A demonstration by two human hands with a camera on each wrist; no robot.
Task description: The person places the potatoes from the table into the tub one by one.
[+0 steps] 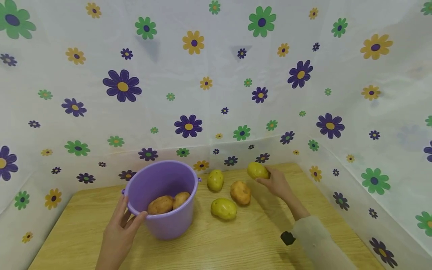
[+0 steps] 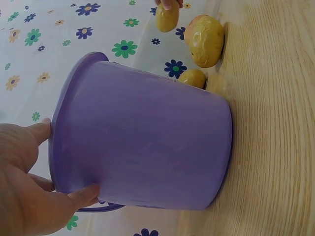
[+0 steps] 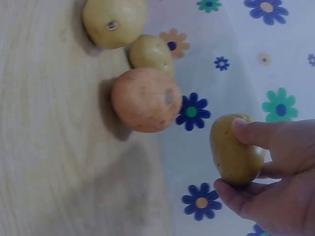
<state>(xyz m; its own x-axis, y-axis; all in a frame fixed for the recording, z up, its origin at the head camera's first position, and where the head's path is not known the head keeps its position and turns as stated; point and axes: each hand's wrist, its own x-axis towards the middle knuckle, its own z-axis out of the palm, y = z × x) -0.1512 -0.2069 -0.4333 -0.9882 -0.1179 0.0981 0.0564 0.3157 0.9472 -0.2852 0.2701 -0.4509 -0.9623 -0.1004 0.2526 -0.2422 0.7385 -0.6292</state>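
Note:
A purple bucket [image 1: 168,225] stands upright on the table with brown potatoes [image 1: 160,205] inside. My left hand [image 1: 116,228] holds its near left rim, with the thumb at the edge and fingers along the outer wall in the left wrist view. At the right, my right hand [image 1: 277,182] grips a yellow-green potato [image 1: 257,170] between thumb and fingers, raised above the table in the right wrist view [image 3: 235,152]. Between bucket and right hand lie two yellow-green potatoes, a far potato [image 1: 215,180] and a near potato [image 1: 224,209], beside a brown potato [image 1: 240,193].
The wooden table [image 1: 236,247] meets a white flowered sheet [image 1: 216,112] at its back and sides. A dark object [image 1: 288,237] shows at the right sleeve [image 1: 317,240]. The bucket's handle [image 2: 106,207] hangs on its far side in the left wrist view.

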